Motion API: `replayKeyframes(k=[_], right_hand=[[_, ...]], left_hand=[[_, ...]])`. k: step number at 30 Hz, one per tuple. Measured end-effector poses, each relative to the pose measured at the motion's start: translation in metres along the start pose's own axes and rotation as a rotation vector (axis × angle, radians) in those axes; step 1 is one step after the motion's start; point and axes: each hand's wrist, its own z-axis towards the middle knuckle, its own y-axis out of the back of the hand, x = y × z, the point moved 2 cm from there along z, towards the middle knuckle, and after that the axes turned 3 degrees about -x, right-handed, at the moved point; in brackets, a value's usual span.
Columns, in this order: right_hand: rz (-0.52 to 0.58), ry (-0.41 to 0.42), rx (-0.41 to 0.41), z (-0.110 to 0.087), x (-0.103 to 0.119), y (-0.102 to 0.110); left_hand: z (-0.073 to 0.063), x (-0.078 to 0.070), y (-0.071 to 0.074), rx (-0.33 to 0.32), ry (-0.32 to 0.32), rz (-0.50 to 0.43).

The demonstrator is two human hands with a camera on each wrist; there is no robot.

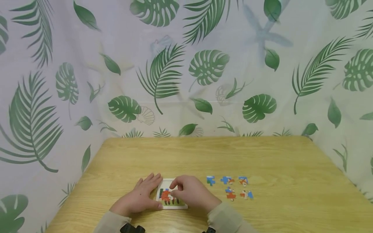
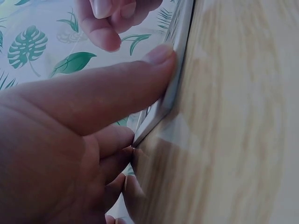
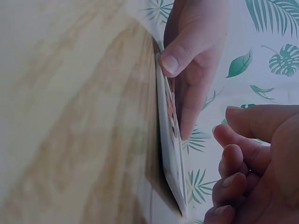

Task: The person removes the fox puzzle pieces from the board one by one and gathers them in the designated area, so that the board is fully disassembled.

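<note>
A small jigsaw board (image 1: pixel 174 207) with a white frame lies on the table, partly filled with red, green and black picture pieces (image 1: pixel 166 195). My left hand (image 1: pixel 140 195) lies along its left side, fingers straight and spread. The left thumb (image 2: pixel 159 56) rests on the frame's near edge. Over the board's right part hovers my right hand (image 1: pixel 193 191), its fingers loosely bent. In the right wrist view its thumb (image 3: pixel 243 119) and index fingertip stand slightly apart, and no piece shows between them. This hand hides the board's right side.
To the right of the board several loose jigsaw pieces lie on the wooden table (image 1: pixel 279 168), among them a blue and green piece (image 1: pixel 210 180) and an orange and blue one (image 1: pixel 231 194). A leaf-patterned curtain (image 1: pixel 175 123) hangs behind the table.
</note>
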Motion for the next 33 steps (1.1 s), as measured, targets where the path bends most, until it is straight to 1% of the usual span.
replayKeyframes(k=[4, 7, 10, 14, 17, 21, 24, 28, 33], right_hand=[[0.011, -0.011, 0.000, 0.000, 0.000, -0.002], [-0.014, -0.011, -0.004, 0.003, 0.000, -0.004], [-0.045, 0.005, -0.007, 0.007, 0.000, -0.007], [-0.064, 0.033, -0.010, 0.011, -0.002, -0.011], [-0.062, 0.033, -0.009, 0.012, -0.004, -0.016], [-0.072, 0.016, -0.007, 0.012, -0.007, -0.023], [-0.120, -0.001, -0.026, 0.014, -0.008, -0.025], [-0.228, -0.011, -0.056, 0.019, -0.007, -0.026], [-0.320, -0.011, -0.062, 0.019, -0.006, -0.029]], left_hand=[[0.001, 0.000, 0.000, -0.001, -0.006, 0.005], [0.002, -0.002, 0.001, -0.004, -0.013, 0.016], [0.003, -0.004, 0.002, -0.008, -0.024, 0.022], [0.003, -0.005, 0.005, -0.004, -0.028, 0.000], [0.001, -0.003, 0.004, 0.000, -0.023, -0.015], [-0.002, 0.000, 0.000, 0.003, -0.030, -0.003], [-0.003, 0.001, -0.002, 0.004, -0.041, 0.003], [-0.002, -0.001, 0.000, -0.007, -0.049, 0.009], [-0.002, -0.005, 0.002, 0.001, -0.033, -0.002]])
